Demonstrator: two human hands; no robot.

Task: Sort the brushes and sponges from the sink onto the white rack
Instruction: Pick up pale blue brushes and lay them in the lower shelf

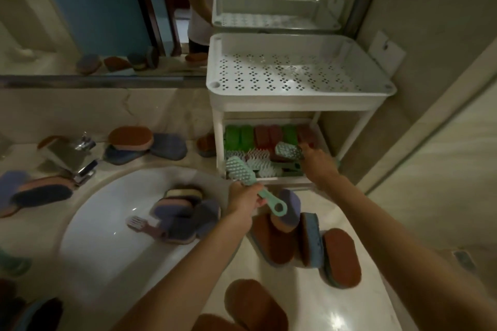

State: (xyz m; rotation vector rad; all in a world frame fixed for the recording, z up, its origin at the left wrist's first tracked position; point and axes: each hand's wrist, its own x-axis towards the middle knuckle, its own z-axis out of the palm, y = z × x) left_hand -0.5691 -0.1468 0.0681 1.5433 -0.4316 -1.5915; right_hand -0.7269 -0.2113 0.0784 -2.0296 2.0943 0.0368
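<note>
Brushes are going onto the lower shelf (285, 181) of the white rack (295, 95), at one o'clock from the sink (107, 196). The right hand (317, 161) is reaching in, fingers closed round the handle of a pale brush (289, 150), while the left hand (243, 197) grips a green brush (242, 169) by its handle at the shelf's front edge. Next, I'd say, the right must let go and clear out so the left can slide its brush in, then return to seven o'clock, where sponges (183, 212) and a pinkish brush (142, 224) lie in the basin.
</note>
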